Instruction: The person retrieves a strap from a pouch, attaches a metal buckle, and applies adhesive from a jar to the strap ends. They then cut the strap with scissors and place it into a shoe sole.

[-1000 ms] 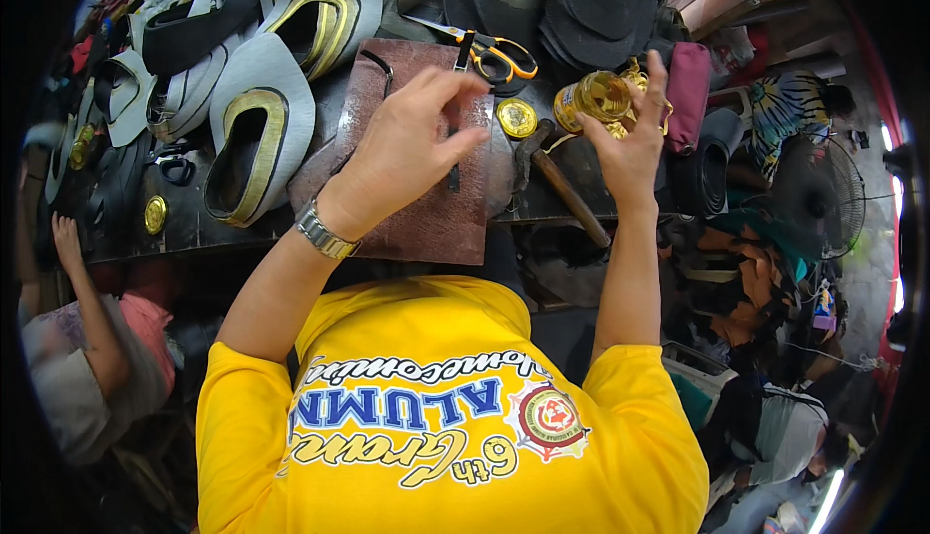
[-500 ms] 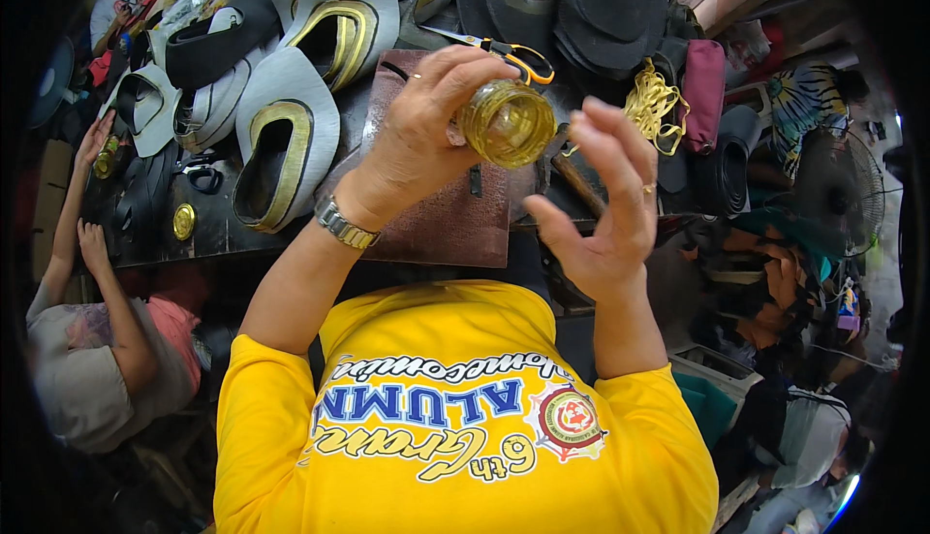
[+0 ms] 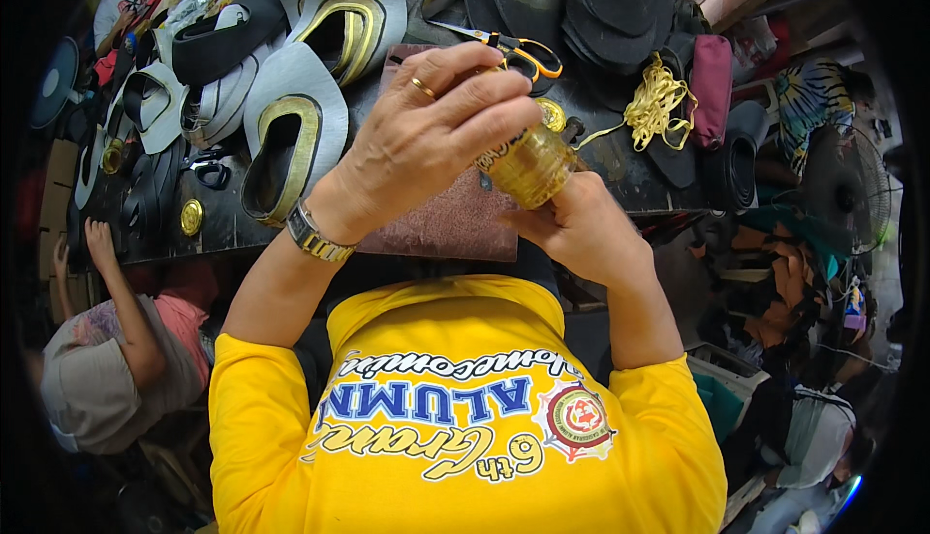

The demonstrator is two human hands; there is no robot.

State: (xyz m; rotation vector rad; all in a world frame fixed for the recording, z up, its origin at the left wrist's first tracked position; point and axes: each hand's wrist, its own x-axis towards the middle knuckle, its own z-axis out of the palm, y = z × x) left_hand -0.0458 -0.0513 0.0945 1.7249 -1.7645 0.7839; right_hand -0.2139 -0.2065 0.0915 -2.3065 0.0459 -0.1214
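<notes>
My left hand (image 3: 441,127), with a ring and a metal watch on its wrist, is closed over the upper part of a glass jar (image 3: 535,171). The jar is tilted and looks yellowish, with a wet-looking inside. Below it, my right hand (image 3: 591,234) is closed against the jar's lower end, the thumb beneath and most fingers hidden behind the glass. A round gold lid (image 3: 551,114) lies on the table just past the jar. Under both hands is a reddish-brown board (image 3: 455,224) at the table's front edge.
Orange-handled scissors (image 3: 531,55) lie beyond my hands. Grey pieces with gold-trimmed bands (image 3: 291,151) crowd the left; another gold lid (image 3: 192,217) lies nearby. Black cut sheets (image 3: 615,11), a yellow cord bundle (image 3: 661,106) and a maroon pouch (image 3: 710,93) are right. A co-worker (image 3: 126,360) sits at left.
My right hand has come in from the right, from open fingers to contact with the jar's lower end. My left hand has turned the jar, its round end now pointing downward.
</notes>
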